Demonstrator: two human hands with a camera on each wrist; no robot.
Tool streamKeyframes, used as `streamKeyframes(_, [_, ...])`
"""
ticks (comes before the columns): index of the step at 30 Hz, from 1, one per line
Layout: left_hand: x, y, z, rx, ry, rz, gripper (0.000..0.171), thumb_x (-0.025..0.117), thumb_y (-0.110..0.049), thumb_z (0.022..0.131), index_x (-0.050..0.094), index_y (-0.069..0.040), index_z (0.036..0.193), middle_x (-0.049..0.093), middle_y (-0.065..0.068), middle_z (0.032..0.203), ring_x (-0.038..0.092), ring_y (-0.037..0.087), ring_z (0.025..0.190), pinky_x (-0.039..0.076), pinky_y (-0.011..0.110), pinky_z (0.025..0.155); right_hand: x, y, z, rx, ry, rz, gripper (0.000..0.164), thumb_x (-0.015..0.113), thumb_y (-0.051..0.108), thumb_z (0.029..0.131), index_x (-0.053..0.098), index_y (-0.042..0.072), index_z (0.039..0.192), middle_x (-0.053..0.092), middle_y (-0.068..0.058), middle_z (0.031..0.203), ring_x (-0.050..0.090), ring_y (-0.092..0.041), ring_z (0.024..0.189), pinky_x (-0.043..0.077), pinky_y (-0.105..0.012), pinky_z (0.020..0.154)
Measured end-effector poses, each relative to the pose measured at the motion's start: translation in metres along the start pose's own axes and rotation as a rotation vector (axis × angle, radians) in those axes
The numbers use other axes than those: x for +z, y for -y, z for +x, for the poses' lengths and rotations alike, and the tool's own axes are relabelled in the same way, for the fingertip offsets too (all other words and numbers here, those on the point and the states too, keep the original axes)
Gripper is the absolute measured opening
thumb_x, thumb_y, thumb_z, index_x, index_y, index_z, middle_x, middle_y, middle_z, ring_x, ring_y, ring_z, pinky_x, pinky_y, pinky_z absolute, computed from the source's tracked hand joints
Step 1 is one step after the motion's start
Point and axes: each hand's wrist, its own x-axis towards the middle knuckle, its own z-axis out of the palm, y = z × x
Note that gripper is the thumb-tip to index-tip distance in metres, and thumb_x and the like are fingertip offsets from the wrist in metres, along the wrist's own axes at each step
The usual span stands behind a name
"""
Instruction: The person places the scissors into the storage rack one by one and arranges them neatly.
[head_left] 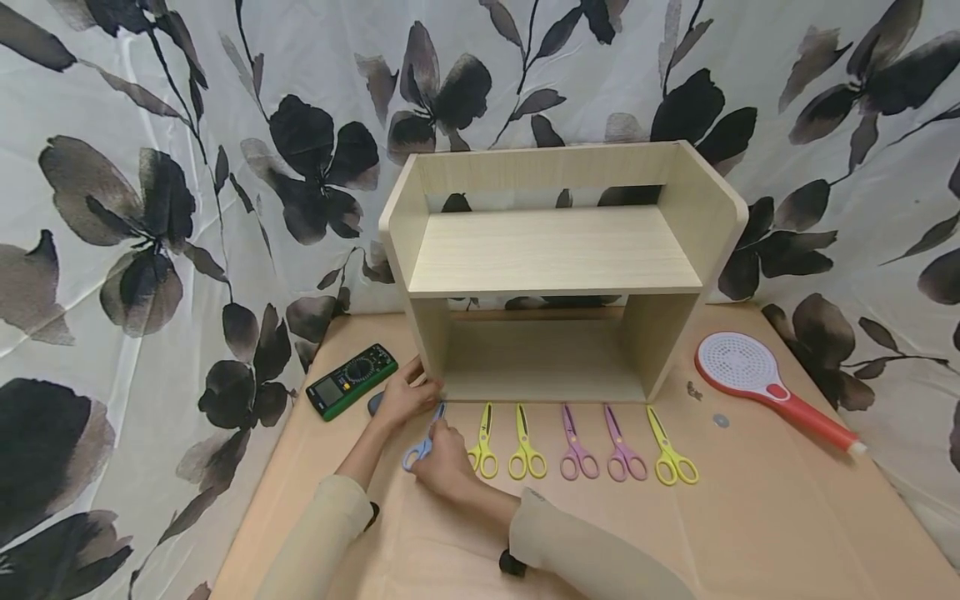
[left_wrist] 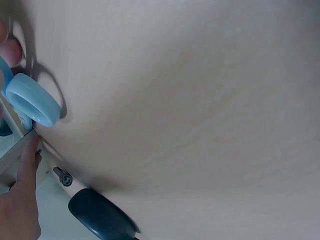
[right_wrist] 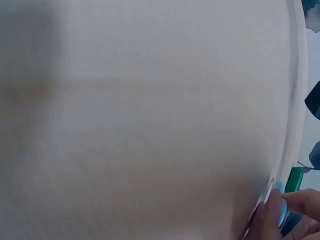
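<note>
A pair of light blue scissors (head_left: 421, 451) lies at the left end of a row of scissors, and my right hand (head_left: 447, 458) grips it by the handle side. Its blades point toward the lower left corner of a pale wooden shelf unit (head_left: 555, 250). My left hand (head_left: 405, 398) touches that corner. In the left wrist view a finger of the left hand (left_wrist: 22, 200) reaches out straight, just below the blue scissors handle (left_wrist: 34, 100). Fingers of the right hand (right_wrist: 300, 210) show at the lower right of the right wrist view.
Yellow scissors (head_left: 527, 454) and purple scissors (head_left: 577, 454) stand in a row before the shelf. A green multimeter (head_left: 351, 382) and a dark rounded object (head_left: 375, 403) lie left. Right are a red and white paddle-shaped swatter (head_left: 780, 392) and a small grey disc (head_left: 721, 421).
</note>
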Motion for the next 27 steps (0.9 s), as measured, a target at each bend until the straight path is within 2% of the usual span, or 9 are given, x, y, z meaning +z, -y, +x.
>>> streamKeyframes(9, [0.001, 0.000, 0.000, -0.001, 0.001, -0.008, 0.073, 0.068, -0.009, 0.099, 0.037, -0.027, 0.163, 0.034, 0.014, 0.168, 0.044, 0.041, 0.147, 0.053, 0.057, 0.106, 0.000, -0.008, -0.009, -0.002, -0.051, 0.058, 0.035, 0.081, 0.002, 0.070, 0.064, -0.002, 0.100, 0.061, -0.006, 0.085, 0.051, -0.013, 0.074, 0.044, -0.024, 0.061])
streamKeyframes(17, [0.001, -0.002, 0.000, -0.003, -0.005, 0.008, 0.073, 0.068, -0.009, 0.099, 0.038, -0.026, 0.163, 0.035, 0.015, 0.168, 0.047, 0.041, 0.145, 0.055, 0.055, 0.103, 0.003, -0.016, -0.016, -0.013, -0.080, 0.138, 0.030, 0.079, 0.000, 0.066, 0.065, 0.002, 0.094, 0.057, 0.000, 0.076, 0.049, -0.008, 0.066, 0.041, -0.021, 0.054])
streamKeyframes(27, [0.001, -0.002, 0.000, -0.002, -0.013, 0.024, 0.072, 0.068, -0.006, 0.099, 0.039, -0.024, 0.163, 0.037, 0.015, 0.167, 0.049, 0.042, 0.143, 0.058, 0.053, 0.101, 0.000, -0.015, -0.033, 0.017, -0.067, 0.257, 0.030, 0.078, 0.002, 0.067, 0.069, 0.002, 0.096, 0.063, -0.002, 0.077, 0.052, -0.006, 0.067, 0.044, -0.019, 0.055])
